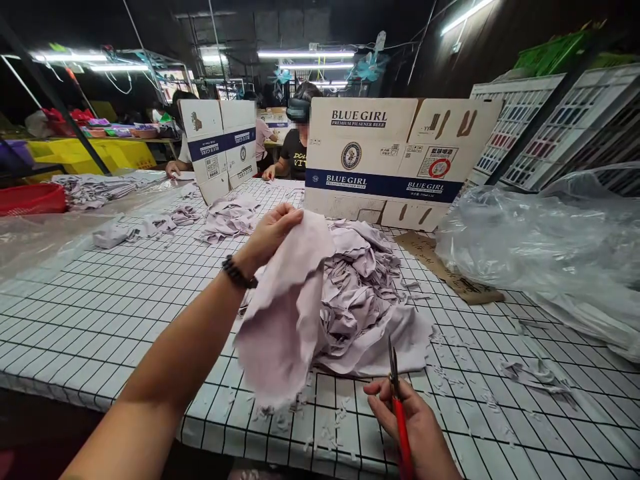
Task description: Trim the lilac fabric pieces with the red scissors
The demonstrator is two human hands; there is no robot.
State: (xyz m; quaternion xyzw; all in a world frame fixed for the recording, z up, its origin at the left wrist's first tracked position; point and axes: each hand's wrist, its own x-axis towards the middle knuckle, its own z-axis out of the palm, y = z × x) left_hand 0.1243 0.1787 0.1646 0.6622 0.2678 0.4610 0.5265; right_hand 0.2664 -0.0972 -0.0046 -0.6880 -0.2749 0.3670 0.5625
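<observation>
My left hand (274,235) pinches the top edge of a pale lilac fabric piece (287,320), which hangs down above the table. Behind it lies a heap of similar fabric pieces (357,280), crumpled together. Low on the right, my right hand (407,417) is closed around red-handled scissors (400,420). Their dark blades point up and away from me, close to a flat fabric flap (385,340) at the heap's front. The blades look nearly together and touch no held cloth that I can make out.
A grid-patterned tablecloth (125,300) carries small fabric scraps (330,427). Beer cartons stand upright as screens: a large one (380,153) and a smaller one (220,150). Clear plastic (545,247) and brown cardboard (450,270) lie at right. Co-workers (295,143) sit beyond.
</observation>
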